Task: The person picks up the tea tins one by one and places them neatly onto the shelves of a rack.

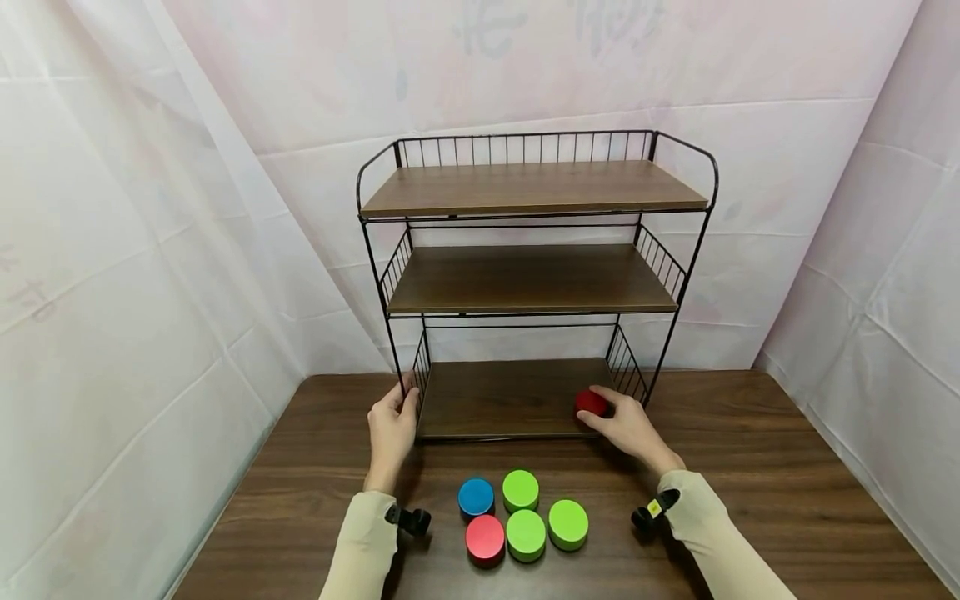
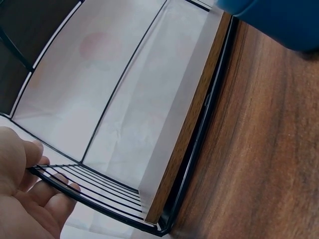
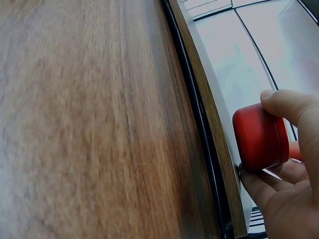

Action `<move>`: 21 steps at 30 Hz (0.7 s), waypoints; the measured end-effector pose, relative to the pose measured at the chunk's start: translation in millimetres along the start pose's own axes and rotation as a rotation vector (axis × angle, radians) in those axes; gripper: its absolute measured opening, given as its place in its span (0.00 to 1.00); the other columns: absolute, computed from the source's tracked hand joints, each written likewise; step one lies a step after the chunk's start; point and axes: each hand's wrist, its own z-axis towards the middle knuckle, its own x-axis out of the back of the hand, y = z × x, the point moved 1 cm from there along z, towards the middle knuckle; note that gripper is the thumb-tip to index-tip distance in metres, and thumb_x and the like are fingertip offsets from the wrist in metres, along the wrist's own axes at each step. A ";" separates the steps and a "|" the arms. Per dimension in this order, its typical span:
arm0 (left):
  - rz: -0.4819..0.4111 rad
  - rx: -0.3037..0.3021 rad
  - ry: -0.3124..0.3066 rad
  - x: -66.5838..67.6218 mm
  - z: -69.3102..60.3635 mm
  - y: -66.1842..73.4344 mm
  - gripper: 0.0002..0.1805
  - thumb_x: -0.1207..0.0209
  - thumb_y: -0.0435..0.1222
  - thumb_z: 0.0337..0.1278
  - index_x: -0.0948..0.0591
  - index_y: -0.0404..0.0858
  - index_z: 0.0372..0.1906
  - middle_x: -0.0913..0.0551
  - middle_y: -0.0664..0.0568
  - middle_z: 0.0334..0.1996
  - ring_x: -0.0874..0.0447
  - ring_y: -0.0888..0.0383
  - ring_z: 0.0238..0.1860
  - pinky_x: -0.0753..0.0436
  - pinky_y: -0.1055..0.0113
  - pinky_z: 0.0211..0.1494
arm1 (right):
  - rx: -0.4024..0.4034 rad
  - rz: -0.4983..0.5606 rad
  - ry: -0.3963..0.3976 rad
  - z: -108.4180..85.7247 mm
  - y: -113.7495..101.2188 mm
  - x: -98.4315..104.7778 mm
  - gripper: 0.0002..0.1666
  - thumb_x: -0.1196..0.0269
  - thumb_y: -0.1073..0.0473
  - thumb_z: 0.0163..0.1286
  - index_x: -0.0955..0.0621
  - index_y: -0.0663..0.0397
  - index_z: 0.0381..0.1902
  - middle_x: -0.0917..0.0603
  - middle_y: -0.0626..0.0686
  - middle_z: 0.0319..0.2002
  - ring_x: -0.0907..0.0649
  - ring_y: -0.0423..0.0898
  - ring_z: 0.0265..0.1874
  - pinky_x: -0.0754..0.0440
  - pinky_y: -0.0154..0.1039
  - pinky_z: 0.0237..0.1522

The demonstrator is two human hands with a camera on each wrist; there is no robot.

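My right hand (image 1: 628, 427) pinches a round red tin (image 1: 591, 405) between thumb and fingers, over the right end of the bottom shelf (image 1: 510, 396). In the right wrist view the red tin (image 3: 259, 137) is close to the shelf's front edge; whether it touches the board I cannot tell. At the rack's lower left, my left hand (image 1: 393, 425) grips the black wire side frame. The left wrist view shows thumb and fingers of that hand (image 2: 35, 194) curled about the wire rail (image 2: 94, 203).
On the table in front of the rack stand a blue tin (image 1: 476, 497), another red tin (image 1: 485, 539) and three green tins (image 1: 526, 534). Above are the middle shelf (image 1: 532, 279) and the top shelf (image 1: 532, 187). White cloth (image 1: 150, 250) hangs behind and at both sides.
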 end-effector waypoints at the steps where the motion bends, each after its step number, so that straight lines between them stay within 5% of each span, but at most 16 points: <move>1: -0.004 -0.002 0.001 0.3 -0.6 -0.2 0.18 0.40 0.30 0.72 0.17 0.32 0.62 0.14 0.38 0.57 0.14 0.42 0.57 0.17 0.48 0.54 | -0.003 0.004 -0.001 0.5 -0.3 -0.4 0.41 0.32 0.44 0.72 0.27 0.65 0.71 0.18 0.67 0.61 0.16 0.56 0.53 0.16 0.51 0.50; 17: 0.010 0.062 -0.003 0.3 0.1 1.9 0.18 0.39 0.32 0.71 0.17 0.34 0.62 0.14 0.42 0.57 0.13 0.46 0.57 0.15 0.66 0.53 | -0.010 0.043 -0.030 6.2 -5.2 -5.1 0.42 0.30 0.45 0.70 0.28 0.64 0.72 0.20 0.67 0.63 0.17 0.57 0.55 0.17 0.53 0.53; 21: 0.011 0.054 -0.004 -0.2 0.2 1.4 0.18 0.39 0.32 0.71 0.17 0.34 0.63 0.14 0.41 0.57 0.13 0.45 0.56 0.15 0.61 0.54 | -0.015 0.046 -0.037 6.6 -7.5 -5.6 0.42 0.30 0.46 0.69 0.28 0.64 0.72 0.22 0.67 0.66 0.19 0.61 0.60 0.20 0.58 0.58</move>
